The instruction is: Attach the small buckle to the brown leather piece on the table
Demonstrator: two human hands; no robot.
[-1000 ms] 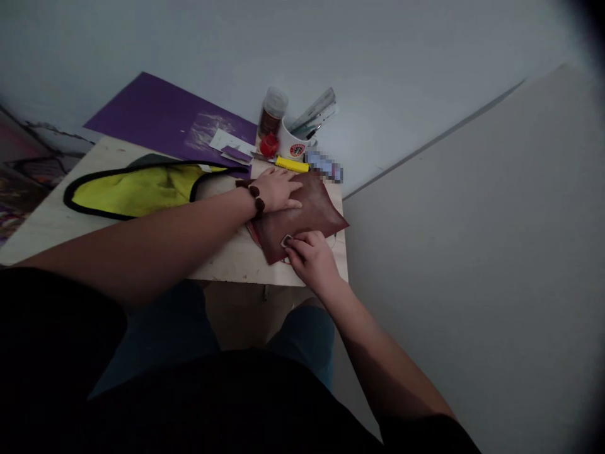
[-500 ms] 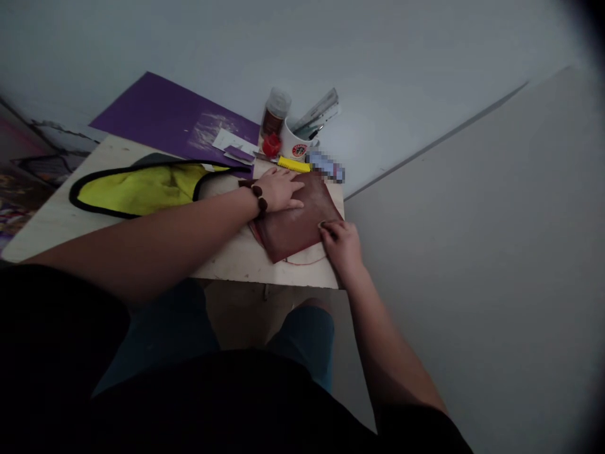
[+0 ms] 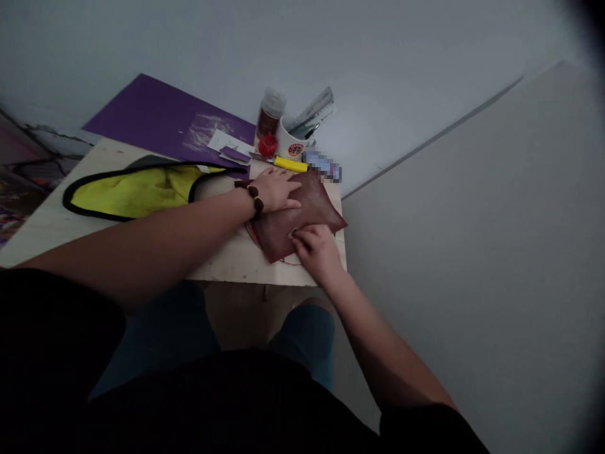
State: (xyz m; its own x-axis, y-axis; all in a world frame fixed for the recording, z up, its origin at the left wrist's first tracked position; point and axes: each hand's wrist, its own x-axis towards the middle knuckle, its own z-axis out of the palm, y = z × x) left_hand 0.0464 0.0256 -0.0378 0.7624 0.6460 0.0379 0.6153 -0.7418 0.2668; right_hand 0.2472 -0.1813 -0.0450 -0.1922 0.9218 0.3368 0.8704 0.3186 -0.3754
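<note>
Pinching a pad (image 3: 292, 233), the right hand (image 3: 320, 251) had slid from the tabletop's (image 3: 227, 266) right edge, apparently rubbing the brown sheet (image 3: 317, 198) beneath the spread left hand (image 3: 274, 190).

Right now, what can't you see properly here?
All in the head view:
Small pale thing: mostly hidden by the right hand, and blurred.
Brown sheet: partly covered by the left hand.
Jar's label: too small and blurry to read.
Blue item: pixelated.
Clutter: cut off by the left edge.
</note>
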